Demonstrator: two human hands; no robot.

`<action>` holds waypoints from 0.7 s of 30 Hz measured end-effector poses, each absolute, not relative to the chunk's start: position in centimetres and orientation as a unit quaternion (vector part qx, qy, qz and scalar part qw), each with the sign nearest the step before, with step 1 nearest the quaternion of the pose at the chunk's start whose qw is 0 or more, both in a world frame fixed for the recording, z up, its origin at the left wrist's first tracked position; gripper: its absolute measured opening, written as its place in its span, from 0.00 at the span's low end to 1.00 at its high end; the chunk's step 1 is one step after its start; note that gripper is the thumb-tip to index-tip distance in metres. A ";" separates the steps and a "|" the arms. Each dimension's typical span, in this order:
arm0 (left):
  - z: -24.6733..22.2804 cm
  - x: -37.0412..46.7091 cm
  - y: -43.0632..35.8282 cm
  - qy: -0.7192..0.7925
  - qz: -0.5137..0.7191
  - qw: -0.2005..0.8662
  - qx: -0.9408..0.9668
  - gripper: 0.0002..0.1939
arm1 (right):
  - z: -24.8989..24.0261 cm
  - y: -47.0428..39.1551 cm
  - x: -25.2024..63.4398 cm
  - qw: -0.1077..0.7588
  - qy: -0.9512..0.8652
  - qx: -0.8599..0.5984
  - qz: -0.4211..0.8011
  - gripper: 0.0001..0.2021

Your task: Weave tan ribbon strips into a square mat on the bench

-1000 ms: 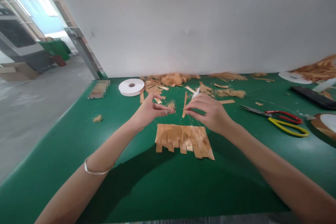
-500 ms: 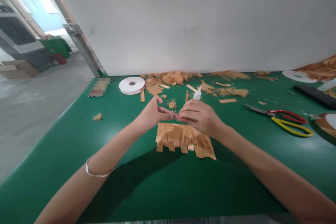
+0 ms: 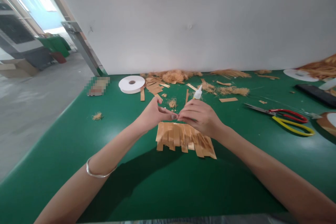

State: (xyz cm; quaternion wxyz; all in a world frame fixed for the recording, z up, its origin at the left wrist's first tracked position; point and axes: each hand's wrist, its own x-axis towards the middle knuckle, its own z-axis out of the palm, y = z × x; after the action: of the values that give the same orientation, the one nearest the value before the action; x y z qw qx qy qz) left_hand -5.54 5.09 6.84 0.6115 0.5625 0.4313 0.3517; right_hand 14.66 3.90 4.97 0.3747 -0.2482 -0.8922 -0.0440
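My left hand [image 3: 153, 113] and my right hand [image 3: 201, 115] meet fingertip to fingertip above the middle of the table. On the left, the upper finger is bent up, while the lower digits are pinched at the meeting point. My right fingers press together. Whatever lies between the tips is too small or hidden to make out. Just below them, a fringe of tan strips [image 3: 170, 136] lies flat on the table, its right part finely shredded. A white-tipped bottle [image 3: 198, 92] shows behind my right hand; its lower part is hidden, so I cannot tell whether that hand touches it.
On the green table [image 3: 147, 189], scissors [image 3: 283, 117] with red and yellow handles lie right. A white tape roll [image 3: 132, 84] sits back left near loose tan strips [image 3: 153, 85] and shredded fibre [image 3: 175, 76]. A dark phone-like object [image 3: 316, 94] lies far right. A white panel [image 3: 189, 24] borders the back.
The view has shifted very slightly. Both hands keep the same fingertip-to-fingertip pose, and the tan fringe stays in place.
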 end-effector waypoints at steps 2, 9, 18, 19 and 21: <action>6.8 -5.5 5.0 0.434 0.354 0.608 0.562 0.34 | 5.0 3.9 14.6 0.384 -0.886 -0.258 -0.025 0.08; 6.2 -5.5 5.2 0.437 0.338 0.589 0.590 0.29 | 5.5 4.0 14.9 0.365 -0.883 -0.293 -0.035 0.10; 6.3 -7.5 6.6 0.511 0.322 0.328 0.727 0.11 | 4.2 5.2 17.9 0.264 -0.868 -0.416 -0.058 0.10; 6.4 -7.5 6.3 0.515 0.298 0.313 0.740 0.08 | 3.8 5.0 18.1 0.247 -0.870 -0.425 -0.038 0.11; 6.3 -7.4 5.7 0.512 0.248 0.282 0.773 0.07 | 3.2 4.5 18.3 0.225 -0.875 -0.428 -0.005 0.09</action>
State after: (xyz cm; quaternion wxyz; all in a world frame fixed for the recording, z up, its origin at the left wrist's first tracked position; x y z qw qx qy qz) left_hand -7.45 5.69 6.27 0.2816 0.7725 0.5122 0.2479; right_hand 18.28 4.45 3.24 0.2249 -0.4281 -0.8753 -0.0046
